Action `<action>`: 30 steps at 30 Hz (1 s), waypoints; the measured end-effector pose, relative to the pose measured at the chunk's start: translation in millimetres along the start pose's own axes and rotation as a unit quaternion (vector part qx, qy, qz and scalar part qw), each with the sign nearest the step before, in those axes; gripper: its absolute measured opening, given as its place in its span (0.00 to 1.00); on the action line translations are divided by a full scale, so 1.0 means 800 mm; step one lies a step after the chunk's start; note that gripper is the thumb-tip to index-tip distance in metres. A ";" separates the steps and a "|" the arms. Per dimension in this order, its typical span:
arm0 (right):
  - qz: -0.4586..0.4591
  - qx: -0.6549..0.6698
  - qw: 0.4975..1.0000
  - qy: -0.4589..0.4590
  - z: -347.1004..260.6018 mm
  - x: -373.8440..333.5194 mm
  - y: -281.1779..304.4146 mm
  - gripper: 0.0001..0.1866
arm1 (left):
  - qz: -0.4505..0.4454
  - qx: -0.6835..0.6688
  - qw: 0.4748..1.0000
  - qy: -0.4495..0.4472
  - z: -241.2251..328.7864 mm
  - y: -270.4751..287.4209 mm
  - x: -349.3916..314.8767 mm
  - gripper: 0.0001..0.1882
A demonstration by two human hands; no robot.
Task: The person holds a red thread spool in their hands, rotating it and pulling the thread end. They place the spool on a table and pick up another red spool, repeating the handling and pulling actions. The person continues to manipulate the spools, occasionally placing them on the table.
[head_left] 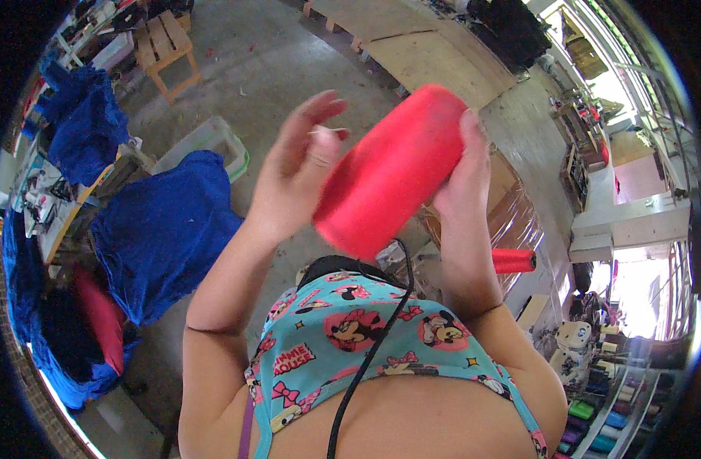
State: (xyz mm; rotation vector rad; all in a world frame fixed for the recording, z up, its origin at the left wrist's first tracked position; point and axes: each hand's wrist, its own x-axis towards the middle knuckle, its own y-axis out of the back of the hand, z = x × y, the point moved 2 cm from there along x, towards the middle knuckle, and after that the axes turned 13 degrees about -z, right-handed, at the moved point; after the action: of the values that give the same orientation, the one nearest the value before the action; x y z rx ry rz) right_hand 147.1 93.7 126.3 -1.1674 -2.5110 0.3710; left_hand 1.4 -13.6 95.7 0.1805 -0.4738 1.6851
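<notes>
Right hand (469, 161) grasping big red spool (396, 168), thumb at far end; spool tilted, between both hands. Left hand (297, 161) just beside spool, fingers half-curled; pale bit at thumb tip, cannot tell if pinched. Small red spool (513, 261) to right of right forearm. Blue cloth (171, 229) left of left hand. Plastic bin (238, 145) beyond cloth. Farther, wooden stool (165, 46) beyond left hand; wooden platform (435, 61) ahead of both.

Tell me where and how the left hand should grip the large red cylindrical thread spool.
Probably wrap the left hand around the lower-left end of the red spool, coming from the left: its tilted, rounded body shows uncovered there, while the right hand holds the upper-right part.
</notes>
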 end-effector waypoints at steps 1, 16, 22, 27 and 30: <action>0.050 0.046 0.998 -0.001 -0.004 0.007 0.009 0.23 | 0.033 -0.013 0.999 0.019 -0.002 0.013 -0.003 0.20; 0.140 0.093 0.986 0.021 0.032 0.012 0.047 0.26 | -0.003 -0.043 0.995 0.091 -0.054 0.021 -0.037 0.21; 0.148 0.036 0.983 0.107 0.024 0.004 0.039 0.22 | 0.041 -0.067 0.991 0.108 -0.052 0.003 -0.035 0.18; 0.098 -0.024 0.988 0.118 0.048 -0.004 0.027 0.22 | 0.071 -0.300 0.949 0.061 -0.076 0.000 -0.036 0.28; 0.048 -0.015 0.993 0.106 0.068 -0.011 0.007 0.26 | 0.093 -0.362 0.924 0.075 -0.074 0.014 -0.049 0.29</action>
State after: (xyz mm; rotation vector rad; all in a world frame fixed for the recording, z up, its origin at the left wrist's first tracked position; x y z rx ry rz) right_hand 133.7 85.8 73.2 -1.2702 -2.2919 0.2206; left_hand 6.3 -26.4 25.1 -0.5469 -0.9852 1.5807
